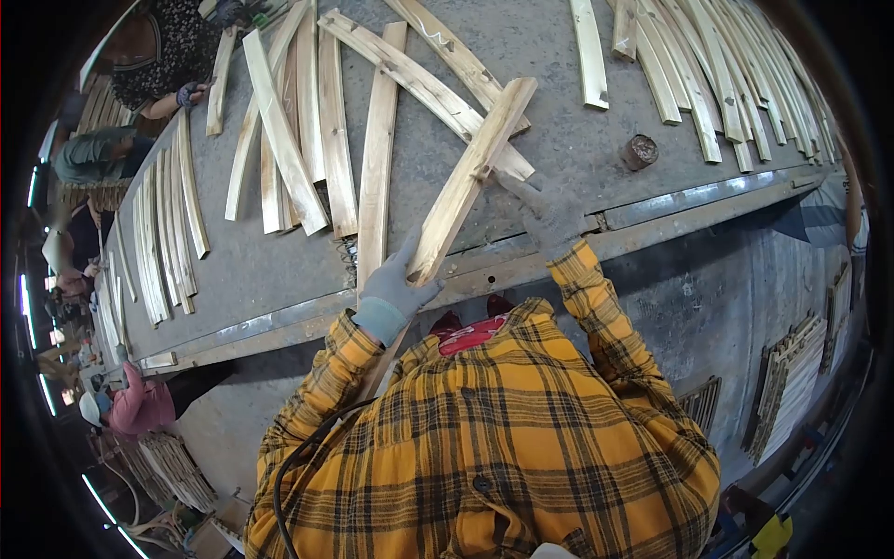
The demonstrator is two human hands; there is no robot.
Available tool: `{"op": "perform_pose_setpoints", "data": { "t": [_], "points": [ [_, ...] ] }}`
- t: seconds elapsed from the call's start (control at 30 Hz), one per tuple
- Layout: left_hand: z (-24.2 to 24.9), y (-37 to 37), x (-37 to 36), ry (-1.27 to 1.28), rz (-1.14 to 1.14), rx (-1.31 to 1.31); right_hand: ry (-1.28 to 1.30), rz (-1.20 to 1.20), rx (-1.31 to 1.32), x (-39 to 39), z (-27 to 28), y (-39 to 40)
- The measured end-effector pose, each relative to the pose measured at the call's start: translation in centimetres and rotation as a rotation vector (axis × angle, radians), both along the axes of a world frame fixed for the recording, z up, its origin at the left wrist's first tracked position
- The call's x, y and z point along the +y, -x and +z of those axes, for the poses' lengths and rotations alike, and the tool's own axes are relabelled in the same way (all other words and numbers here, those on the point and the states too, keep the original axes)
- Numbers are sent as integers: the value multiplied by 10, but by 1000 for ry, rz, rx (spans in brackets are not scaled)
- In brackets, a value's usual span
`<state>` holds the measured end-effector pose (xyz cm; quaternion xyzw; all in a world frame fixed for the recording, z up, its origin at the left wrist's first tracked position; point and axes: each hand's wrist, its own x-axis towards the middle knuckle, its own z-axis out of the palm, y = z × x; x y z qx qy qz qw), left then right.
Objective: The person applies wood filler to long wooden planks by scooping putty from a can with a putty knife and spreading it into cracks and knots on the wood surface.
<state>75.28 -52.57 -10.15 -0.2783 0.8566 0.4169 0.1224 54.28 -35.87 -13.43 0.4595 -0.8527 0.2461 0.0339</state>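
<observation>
My left hand (396, 287), in a grey glove with a teal cuff, grips the near end of a wooden board (475, 177). The board slants up and away to the right, over other boards. At its right edge, near a dark knot halfway along, is my right hand (549, 212), also grey-gloved. One finger reaches out to the board there, while the others look curled; anything small in them cannot be made out. Under my left hand runs another board (377, 158), extending past the table edge. A long board (410, 79) lies crosswise beyond the held one.
The dark metal table (559, 140) has a raised steel edge (689, 200). A small rusty can (640, 152) stands at right, before rows of boards (717, 74). More boards (289, 130) lie at left. Other people work along the left side, one in pink (144, 401).
</observation>
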Motion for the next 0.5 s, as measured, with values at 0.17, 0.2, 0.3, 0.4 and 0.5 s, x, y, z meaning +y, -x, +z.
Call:
{"op": "perform_pose_setpoints", "data": {
  "t": [0.17, 0.2, 0.3, 0.4, 0.5],
  "points": [
    [2, 0, 0, 39, -14, -25, 138, -122, -230, 1, -15, 3],
    [2, 1, 0, 45, -11, -38, 94, -186, -222, 1, -17, 3],
    [5, 3, 0, 66, -9, -80, 142, -151, -160, -2, -18, -3],
    [6, 4, -1, 98, -12, -106, 15, -92, 77, 5, -14, -6],
    [7, 3, -3, 113, -14, -103, 112, -29, -12, 8, -19, -3]
  ]
}}
